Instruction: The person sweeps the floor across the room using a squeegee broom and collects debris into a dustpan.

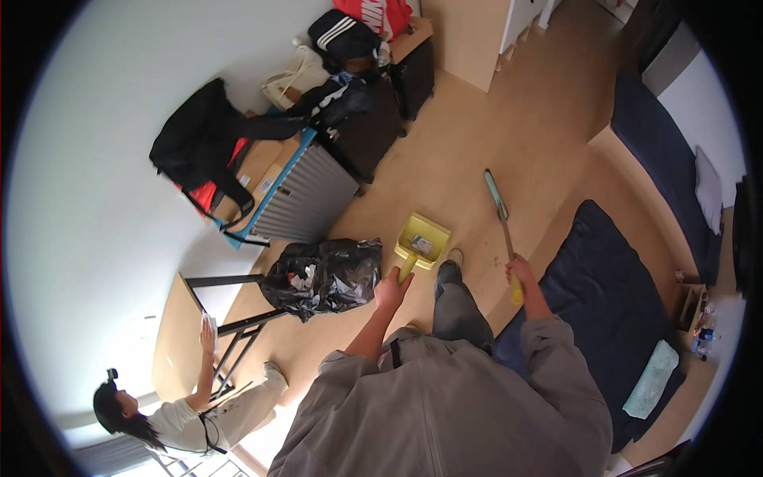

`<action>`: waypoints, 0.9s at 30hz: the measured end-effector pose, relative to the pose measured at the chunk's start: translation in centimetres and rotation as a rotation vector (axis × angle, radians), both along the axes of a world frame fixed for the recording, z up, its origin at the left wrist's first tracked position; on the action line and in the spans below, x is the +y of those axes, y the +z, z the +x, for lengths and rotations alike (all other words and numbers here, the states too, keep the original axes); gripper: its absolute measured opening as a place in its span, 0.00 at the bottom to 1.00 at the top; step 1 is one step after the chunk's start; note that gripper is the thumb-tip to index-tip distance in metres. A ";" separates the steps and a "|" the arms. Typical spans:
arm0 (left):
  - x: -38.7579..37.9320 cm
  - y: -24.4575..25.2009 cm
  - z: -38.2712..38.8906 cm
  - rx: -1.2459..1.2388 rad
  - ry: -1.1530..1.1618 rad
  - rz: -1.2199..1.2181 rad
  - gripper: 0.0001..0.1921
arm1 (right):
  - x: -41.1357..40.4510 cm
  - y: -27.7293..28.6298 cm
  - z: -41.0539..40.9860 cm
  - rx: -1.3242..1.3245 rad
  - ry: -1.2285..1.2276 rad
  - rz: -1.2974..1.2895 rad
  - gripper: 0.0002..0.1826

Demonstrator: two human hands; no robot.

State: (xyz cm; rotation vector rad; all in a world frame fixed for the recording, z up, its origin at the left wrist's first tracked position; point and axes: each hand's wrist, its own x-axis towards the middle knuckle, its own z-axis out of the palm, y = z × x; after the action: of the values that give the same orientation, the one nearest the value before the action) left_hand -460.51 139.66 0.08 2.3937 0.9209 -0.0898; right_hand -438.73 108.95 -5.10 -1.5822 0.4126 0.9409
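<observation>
My left hand (pixel 391 291) grips the handle of a yellow dustpan (pixel 438 234), held out in front of my legs. Inside the pan lies a small piece of litter (pixel 421 244), white with some green. In my right hand (pixel 520 269) is the stick of a broom (pixel 507 229), whose yellow end sticks out below my fist. The broom's pale green head (pixel 494 189) is at or near the wood-coloured floor, beyond the pan and to its right. Left of the dustpan sits a black bin bag (pixel 346 274), its mouth open on crumpled white waste (pixel 304 278).
Another person (pixel 179 411) at left holds a white cloth against a desk (pixel 179 340). A grey ribbed suitcase (pixel 307 191) and black suitcases (pixel 372 134), piled with bags, line the wall. At right is a bed with dark blue bedding (pixel 587 322); another bed (pixel 647 155) stands beyond.
</observation>
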 end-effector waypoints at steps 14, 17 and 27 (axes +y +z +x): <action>3.5 1.0 15.6 0.130 -0.027 0.047 0.22 | -0.9 4.3 4.4 0.645 -0.066 0.499 0.34; 5.1 1.6 17.8 0.110 0.004 0.078 0.22 | -1.1 6.4 7.5 0.767 -0.194 0.721 0.35; 10.3 4.0 30.4 -0.005 -0.104 0.046 0.20 | 8.9 3.7 26.3 0.075 -0.094 0.114 0.38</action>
State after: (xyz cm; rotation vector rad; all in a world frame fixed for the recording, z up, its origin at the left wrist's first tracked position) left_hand -430.12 149.96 4.05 2.4826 0.8034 -0.1034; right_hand -412.42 117.88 -1.39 -1.4160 0.4736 0.9368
